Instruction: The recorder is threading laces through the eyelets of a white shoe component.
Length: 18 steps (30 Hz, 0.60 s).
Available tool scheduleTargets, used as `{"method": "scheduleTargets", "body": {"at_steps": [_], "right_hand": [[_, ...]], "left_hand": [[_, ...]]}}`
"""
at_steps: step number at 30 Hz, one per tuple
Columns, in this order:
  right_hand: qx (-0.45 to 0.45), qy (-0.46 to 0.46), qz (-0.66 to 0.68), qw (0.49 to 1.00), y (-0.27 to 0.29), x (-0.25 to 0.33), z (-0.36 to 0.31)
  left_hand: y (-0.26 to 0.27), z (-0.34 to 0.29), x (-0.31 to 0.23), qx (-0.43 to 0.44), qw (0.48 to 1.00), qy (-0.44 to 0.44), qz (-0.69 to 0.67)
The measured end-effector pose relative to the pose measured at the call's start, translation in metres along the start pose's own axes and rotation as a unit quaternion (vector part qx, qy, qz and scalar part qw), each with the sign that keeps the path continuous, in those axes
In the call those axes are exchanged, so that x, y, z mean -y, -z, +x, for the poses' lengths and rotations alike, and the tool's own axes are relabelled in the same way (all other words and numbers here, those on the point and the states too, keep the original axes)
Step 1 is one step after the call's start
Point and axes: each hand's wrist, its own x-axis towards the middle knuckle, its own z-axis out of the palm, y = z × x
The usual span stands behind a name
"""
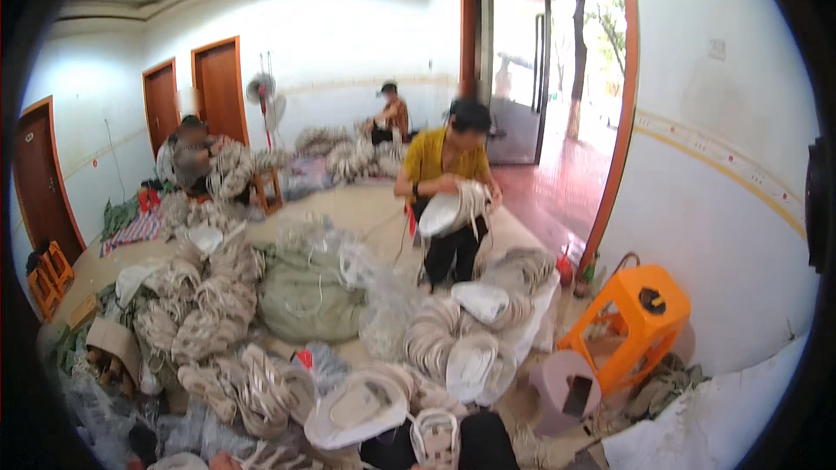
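Note:
A beige shoe upper with pale laces rests over my lap, between the dark trouser legs. At the lower edge a sliver of what looks like my right hand touches its near end; the fingers are cut off. A small skin-coloured patch, apparently my left hand, shows at the lower edge beside a heap of beige shoe uppers; its fingers cannot be made out. Just beyond my lap lies a larger shoe upper with a white lining, sole side spread wide.
Bundled uppers curve ahead, near a green sack and clear plastic bags. An orange stool and a low purple stool bearing a phone stand right. A co-worker in yellow handles uppers; others sit farther back.

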Motion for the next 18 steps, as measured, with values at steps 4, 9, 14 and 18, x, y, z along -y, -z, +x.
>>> {"method": "scheduleTargets", "body": {"at_steps": [4,9,14,18], "right_hand": [[-0.046,0.088,-0.181,0.978,-0.081,0.11,0.005],[0.003,0.19,-0.349,0.918,-0.103,0.101,0.001],[0.035,0.229,-0.351,0.907,-0.092,0.094,0.005],[0.152,-0.056,-0.382,0.91,-0.063,0.132,0.014]], "left_hand": [[-0.004,0.01,-0.056,0.094,0.819,0.159,-0.542],[0.003,-0.003,-0.15,0.082,0.739,0.094,-0.662],[-0.021,-0.011,-0.241,0.216,0.769,-0.054,-0.6],[-0.035,-0.034,-0.271,0.257,0.836,-0.167,-0.455]]}}
